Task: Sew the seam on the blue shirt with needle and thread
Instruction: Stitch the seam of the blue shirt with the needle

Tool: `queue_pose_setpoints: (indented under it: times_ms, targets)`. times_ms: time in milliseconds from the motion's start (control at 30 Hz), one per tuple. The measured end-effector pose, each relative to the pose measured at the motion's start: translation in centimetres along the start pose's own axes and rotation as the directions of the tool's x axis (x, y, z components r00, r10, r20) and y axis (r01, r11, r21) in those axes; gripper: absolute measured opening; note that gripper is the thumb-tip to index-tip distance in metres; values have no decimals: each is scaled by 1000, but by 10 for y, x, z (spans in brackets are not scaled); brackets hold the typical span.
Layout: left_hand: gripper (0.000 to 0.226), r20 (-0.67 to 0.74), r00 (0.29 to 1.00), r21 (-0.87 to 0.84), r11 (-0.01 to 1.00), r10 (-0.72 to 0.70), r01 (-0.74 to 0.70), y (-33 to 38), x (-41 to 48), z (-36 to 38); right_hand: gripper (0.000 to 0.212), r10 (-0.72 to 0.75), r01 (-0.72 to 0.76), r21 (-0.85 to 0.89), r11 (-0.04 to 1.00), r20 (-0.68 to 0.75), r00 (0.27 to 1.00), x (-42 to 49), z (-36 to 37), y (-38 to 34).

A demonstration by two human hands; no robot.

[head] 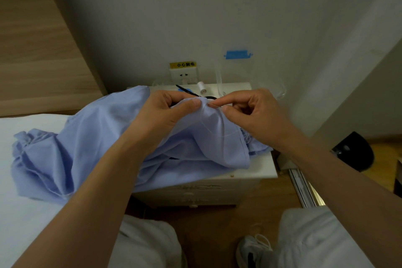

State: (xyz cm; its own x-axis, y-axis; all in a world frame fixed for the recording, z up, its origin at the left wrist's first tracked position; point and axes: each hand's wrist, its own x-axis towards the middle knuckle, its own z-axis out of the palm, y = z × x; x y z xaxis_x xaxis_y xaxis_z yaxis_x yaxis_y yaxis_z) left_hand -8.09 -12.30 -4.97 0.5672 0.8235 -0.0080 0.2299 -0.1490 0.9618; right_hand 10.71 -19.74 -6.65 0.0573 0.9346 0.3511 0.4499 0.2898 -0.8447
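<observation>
The light blue shirt [91,148] is draped from the white bed onto the small white nightstand. My left hand [167,113] pinches a raised fold of the shirt between thumb and fingers. My right hand [252,111] pinches a thin needle [215,105] whose tip enters the fold just right of my left thumb. A pale thread [219,135] loops from the needle down across the cloth.
On the white nightstand [256,169] behind the shirt lie a white thread spool [201,87] and black-handled scissors [191,92]. A clear plastic bag [250,76] leans on the wall by a socket [184,75]. White bed [26,213] at left; a black object [356,152] on the floor at right.
</observation>
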Motion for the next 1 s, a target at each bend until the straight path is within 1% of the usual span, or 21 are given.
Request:
queue_pose_setpoints:
  times_ms: [233,333,400,467,533,600,667,733,833,933,1000]
  targets:
    - [18,0,1000,26,1000,6,-6,-1,0,-1,24,4,-3,-19,1000,33,999,0,-1,-2]
    - [17,7,999,76,996,42,-43,0,-1,0,25,27,-25,-43,999,54,998,0,-3,-4]
    - [17,13,998,102,993,66,-67,-1,-2,0,33,101,-97,-47,994,91,991,1,-3,-5]
    - [17,29,997,110,991,70,-73,-2,-2,-1,45,205,-202,-32,979,165,965,3,-4,-5]
    - [16,43,996,128,988,75,-80,-3,-2,-2,41,265,-272,-7,962,251,931,4,-4,-5]
    - [15,44,996,175,981,83,-90,-4,-2,-2,30,286,-301,7,954,295,912,4,-3,-6]
    - [14,26,995,220,971,95,-98,-5,-1,-2,24,292,-311,21,950,287,912,3,-2,-6]
    - [12,-13,993,256,961,116,-109,-6,0,-1,25,287,-305,32,952,256,923,3,-1,-5]
    - [12,-55,988,304,945,145,-121,-8,1,2,24,268,-275,0,962,217,939,4,2,-3]
    - [13,-33,986,338,930,164,-143,-9,2,3,23,254,-251,-45,967,201,946,3,6,-1]
    - [9,-30,988,334,933,155,-136,-9,3,2,23,259,-256,-40,966,196,946,3,6,-1]
